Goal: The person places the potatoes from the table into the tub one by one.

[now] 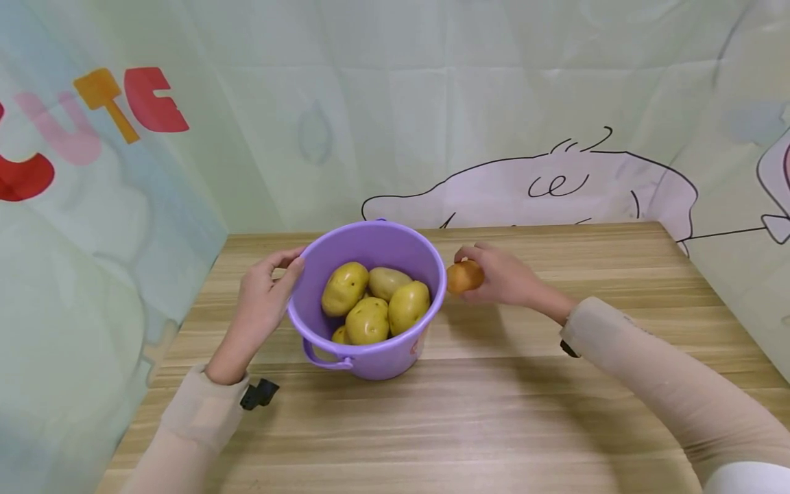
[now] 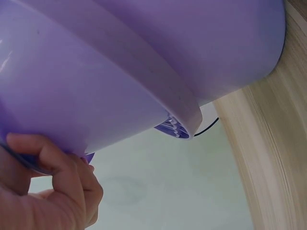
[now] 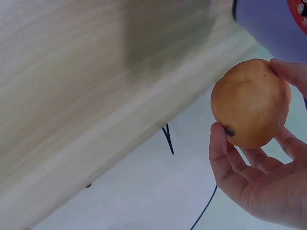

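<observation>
A purple bucket (image 1: pixel 367 351) stands on the table with several yellow potatoes (image 1: pixel 368 320) inside. On its left side, my left hand (image 1: pixel 264 295) grips the rim between thumb and fingers; the left wrist view shows that hand (image 2: pixel 57 187) at the edge of the bucket wall (image 2: pixel 86 91). Just right of the rim, my right hand (image 1: pixel 501 276) holds a round orange fruit (image 1: pixel 464 276). In the right wrist view the fruit (image 3: pixel 249 103) has a dark spot near its lower left, with thumb and fingertips around it.
The wood-grain table (image 1: pixel 494 412) stretches in front of the bucket and to its right. A printed cloth (image 1: pixel 333 116) hangs behind the table and along its left. The bucket's purple handle (image 1: pixel 324 360) lies down against its front left side.
</observation>
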A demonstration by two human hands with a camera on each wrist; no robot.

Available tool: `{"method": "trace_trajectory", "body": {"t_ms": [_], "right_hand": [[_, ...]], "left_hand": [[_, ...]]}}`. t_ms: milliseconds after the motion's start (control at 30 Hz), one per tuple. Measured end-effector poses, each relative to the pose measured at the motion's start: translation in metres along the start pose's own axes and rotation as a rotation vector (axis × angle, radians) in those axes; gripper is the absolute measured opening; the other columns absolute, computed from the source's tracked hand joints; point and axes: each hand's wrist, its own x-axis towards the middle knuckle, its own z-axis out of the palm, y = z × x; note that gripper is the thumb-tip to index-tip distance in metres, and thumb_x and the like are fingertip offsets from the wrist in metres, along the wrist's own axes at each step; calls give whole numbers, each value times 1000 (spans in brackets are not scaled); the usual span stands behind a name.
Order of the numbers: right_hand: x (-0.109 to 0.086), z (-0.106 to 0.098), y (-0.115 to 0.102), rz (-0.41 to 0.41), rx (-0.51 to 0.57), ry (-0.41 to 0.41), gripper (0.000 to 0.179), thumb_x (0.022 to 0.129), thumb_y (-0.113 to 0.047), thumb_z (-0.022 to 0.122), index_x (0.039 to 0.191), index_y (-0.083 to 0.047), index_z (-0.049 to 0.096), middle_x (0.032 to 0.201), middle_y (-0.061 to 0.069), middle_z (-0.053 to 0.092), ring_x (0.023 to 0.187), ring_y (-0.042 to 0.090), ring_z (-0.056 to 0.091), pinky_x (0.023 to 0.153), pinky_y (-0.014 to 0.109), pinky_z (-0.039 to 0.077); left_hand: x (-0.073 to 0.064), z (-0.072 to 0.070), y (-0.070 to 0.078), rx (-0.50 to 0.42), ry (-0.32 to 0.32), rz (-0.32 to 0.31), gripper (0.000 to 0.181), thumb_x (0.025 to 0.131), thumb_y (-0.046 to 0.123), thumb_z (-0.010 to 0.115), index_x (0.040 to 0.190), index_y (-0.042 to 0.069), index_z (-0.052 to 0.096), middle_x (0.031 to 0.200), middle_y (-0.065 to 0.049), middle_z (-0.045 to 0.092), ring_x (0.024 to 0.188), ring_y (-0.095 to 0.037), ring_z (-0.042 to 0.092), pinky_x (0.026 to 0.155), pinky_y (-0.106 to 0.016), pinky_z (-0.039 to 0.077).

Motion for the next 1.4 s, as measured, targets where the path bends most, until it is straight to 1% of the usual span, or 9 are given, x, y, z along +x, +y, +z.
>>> {"method": "trace_trajectory", "body": {"t_ms": [133,233,400,633,800,1033,1167,1400], "right_hand": [[1,-11,-1,23,15,12,54,71,-17,89,116,-6,62,113,17,65,92,30,61,75,42,53],[3,-18,-1,28,18,23,55,71,-18,89,118,-6,61,116,17,64,94,31,61,78,43,53],[4,-27,-4,20,9,38,56,70,-16,90,118,-4,63,114,19,63,96,33,61,78,44,53],[5,-39,-9,27,11,54,54,72,-15,89,118,-5,62,113,19,62,95,33,59,78,44,53],[6,-51,-13,33,6,74,52,75,-16,87,119,-6,61,114,18,61,96,32,57,78,45,52],[10,-65,-23,16,-3,114,54,75,-18,88,121,-9,62,116,15,61,96,30,57,77,43,51],[13,-69,-30,4,7,127,54,75,-19,88,121,-11,62,117,13,60,97,28,57,78,42,51],[19,-75,-43,-41,16,147,51,76,-19,87,121,-12,63,116,9,61,96,26,57,78,40,50]], "left_hand": [[-1,-1,0,-7,-1,1,39,105,24,53,131,-5,61,109,-24,64,84,-39,71,65,-15,55],[-1,-1,1,-11,-3,-1,40,105,24,52,131,-5,61,110,-24,64,85,-39,71,65,-15,55],[-1,-1,1,0,-8,-9,41,106,26,51,132,-5,60,113,-24,65,89,-39,70,67,-15,55],[1,0,0,27,5,-4,40,105,24,52,130,-6,61,110,-24,65,86,-38,70,66,-14,54],[1,0,1,16,-2,-8,40,106,24,51,130,-6,61,109,-24,64,85,-39,71,65,-16,55],[1,0,-1,19,0,-5,41,106,24,51,130,-6,61,108,-24,64,83,-39,71,64,-16,55],[3,-1,-2,24,2,6,40,106,24,52,130,-6,61,108,-24,64,83,-38,71,65,-15,54],[3,-2,-4,9,-1,13,40,106,25,52,130,-6,61,108,-23,64,85,-38,71,66,-14,54]]}}
